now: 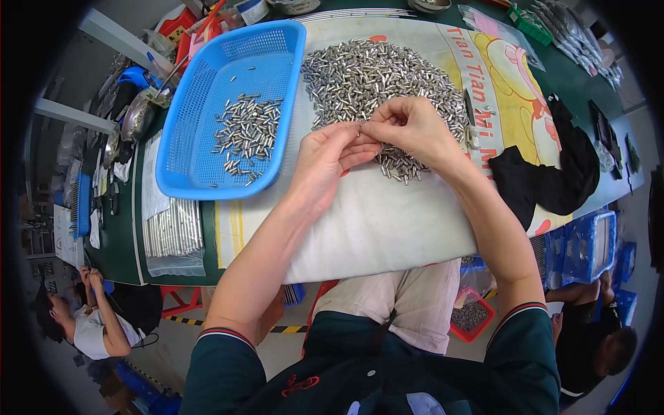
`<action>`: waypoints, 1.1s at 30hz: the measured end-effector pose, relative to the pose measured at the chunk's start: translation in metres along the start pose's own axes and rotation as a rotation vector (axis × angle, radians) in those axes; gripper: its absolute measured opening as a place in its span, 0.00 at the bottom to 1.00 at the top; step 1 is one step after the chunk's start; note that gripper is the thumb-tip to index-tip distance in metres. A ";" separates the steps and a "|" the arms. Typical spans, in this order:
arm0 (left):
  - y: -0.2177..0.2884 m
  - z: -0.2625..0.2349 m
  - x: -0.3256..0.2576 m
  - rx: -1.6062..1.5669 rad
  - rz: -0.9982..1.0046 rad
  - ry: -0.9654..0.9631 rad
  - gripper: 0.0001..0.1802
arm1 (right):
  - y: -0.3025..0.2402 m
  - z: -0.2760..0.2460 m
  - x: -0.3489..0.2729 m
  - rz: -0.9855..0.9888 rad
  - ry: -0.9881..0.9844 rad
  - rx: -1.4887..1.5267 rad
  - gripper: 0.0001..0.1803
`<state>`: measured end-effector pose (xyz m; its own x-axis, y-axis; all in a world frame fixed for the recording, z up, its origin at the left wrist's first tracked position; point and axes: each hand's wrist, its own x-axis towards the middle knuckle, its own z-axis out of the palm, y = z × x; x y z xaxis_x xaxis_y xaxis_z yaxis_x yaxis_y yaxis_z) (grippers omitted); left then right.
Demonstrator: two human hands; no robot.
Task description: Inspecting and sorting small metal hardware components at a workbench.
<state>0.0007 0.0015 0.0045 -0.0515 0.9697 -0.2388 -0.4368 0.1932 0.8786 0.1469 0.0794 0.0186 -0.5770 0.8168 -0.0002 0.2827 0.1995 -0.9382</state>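
My left hand (pixel 324 158) and my right hand (pixel 416 133) meet over the near edge of a large heap of small silvery metal pins (pixel 377 72). Thumb and fingers of each hand are pinched together, tip to tip. Whatever sits between the fingertips is too small and too covered to name. To the left of my hands stands a blue perforated plastic basket (pixel 163 160), with a looser scatter of similar metal pins (pixel 250 130) on its bottom. Heap and basket rest on a pale printed cloth (pixel 360 232).
A black cloth (pixel 546 169) lies at the right. Bagged metal rods (pixel 173 232) lie left of the basket on the green table (pixel 114 256). Below the table is a red bin (pixel 477 330) of small parts. One person sits at each side.
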 end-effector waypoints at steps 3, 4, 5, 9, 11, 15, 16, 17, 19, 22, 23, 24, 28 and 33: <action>0.003 -0.001 0.000 -0.064 -0.055 -0.036 0.13 | -0.003 -0.004 -0.001 0.067 -0.048 0.044 0.12; 0.004 0.000 0.000 -0.067 -0.079 -0.026 0.14 | -0.004 -0.006 -0.002 0.106 -0.073 0.093 0.12; 0.003 0.002 0.000 -0.068 -0.082 -0.028 0.14 | -0.004 -0.008 -0.002 0.091 -0.089 0.094 0.13; 0.001 0.002 0.000 0.049 -0.044 0.005 0.13 | -0.001 -0.009 -0.002 0.062 -0.104 0.077 0.12; 0.003 0.000 0.000 0.056 -0.045 -0.007 0.13 | -0.004 -0.007 -0.001 0.085 -0.099 0.061 0.12; 0.002 -0.003 0.001 -0.024 -0.072 -0.060 0.13 | -0.001 -0.005 0.000 0.104 -0.087 0.079 0.11; 0.002 -0.003 0.001 -0.035 -0.073 -0.067 0.12 | 0.000 -0.004 0.000 0.085 -0.096 0.145 0.11; 0.003 -0.003 0.001 -0.035 -0.072 -0.067 0.12 | 0.001 -0.003 0.000 0.066 -0.104 0.210 0.11; 0.003 -0.003 0.001 -0.058 -0.086 -0.108 0.12 | 0.006 -0.004 0.001 0.057 -0.125 0.224 0.11; 0.004 -0.002 0.000 -0.042 -0.110 -0.127 0.14 | 0.006 -0.006 0.002 0.038 -0.180 0.244 0.10; 0.004 -0.002 0.001 -0.041 -0.109 -0.126 0.14 | 0.005 -0.007 0.002 0.030 -0.213 0.249 0.09; 0.003 -0.004 0.002 -0.073 -0.126 -0.128 0.14 | 0.004 -0.007 0.001 0.030 -0.211 0.248 0.09; 0.002 -0.006 0.003 -0.146 -0.138 -0.148 0.14 | 0.000 -0.011 0.000 0.089 -0.216 0.313 0.10; 0.002 -0.006 0.004 -0.182 -0.138 -0.174 0.13 | 0.000 -0.011 0.001 0.147 -0.169 0.286 0.11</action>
<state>-0.0058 0.0049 0.0028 0.1673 0.9503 -0.2625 -0.5837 0.3100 0.7504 0.1549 0.0862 0.0229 -0.6714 0.7197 -0.1767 0.1599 -0.0921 -0.9828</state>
